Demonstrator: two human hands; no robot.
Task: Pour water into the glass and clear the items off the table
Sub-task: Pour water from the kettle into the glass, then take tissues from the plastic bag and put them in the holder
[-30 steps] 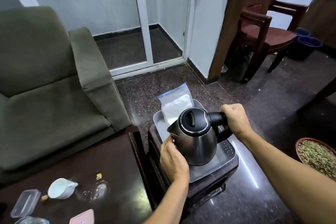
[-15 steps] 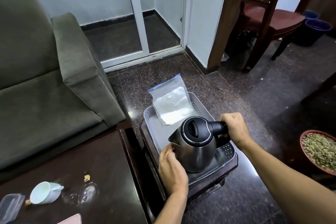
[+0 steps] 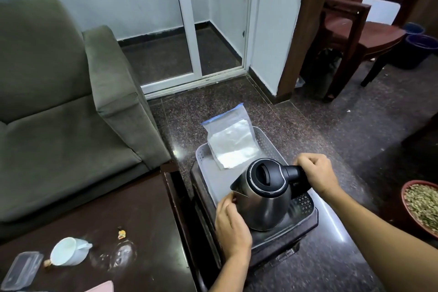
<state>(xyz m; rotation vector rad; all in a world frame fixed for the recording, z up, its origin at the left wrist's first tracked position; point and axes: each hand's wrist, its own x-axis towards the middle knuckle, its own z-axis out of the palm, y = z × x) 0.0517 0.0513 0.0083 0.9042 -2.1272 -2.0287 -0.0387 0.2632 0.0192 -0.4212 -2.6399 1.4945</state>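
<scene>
Two hands on the kettle (image 3: 263, 199), which sits in the near end of the grey perforated tray (image 3: 265, 142) on a low dark stand beside the bench (image 3: 147, 220). Right hand (image 3: 316, 173) is wrapped around the black handle and carries the weight; that grip is fully closed on it. Left hand (image 3: 231, 225) lies flat against the steel body just under the spout, fingers loosely curved and not clamped on anything. My read: it steadies the kettle so it doesn't swing or tip as it settles. Lid is down, kettle upright.

Zip bag of white powder (image 3: 231, 142) leans against the tray's far end, just clear of the kettle, so the near end is the only free spot.

Glass (image 3: 123, 253) is on the bench, well apart from the kettle. It's transparent against dark wood; I can't tell the water level. White cup (image 3: 67, 251) lies on its side to its left, clear plastic box (image 3: 21, 268) at the bench corner, a small wrapper or crumb (image 3: 121, 234) behind the glass, and a pink item (image 3: 102, 288) cut off at the bottom edge.

Judgement: kettle counts as cleared or nearly so. Cup, box, glass and scraps are left on the bench. Risk: the tipped cup rolling when grabbed.
</scene>
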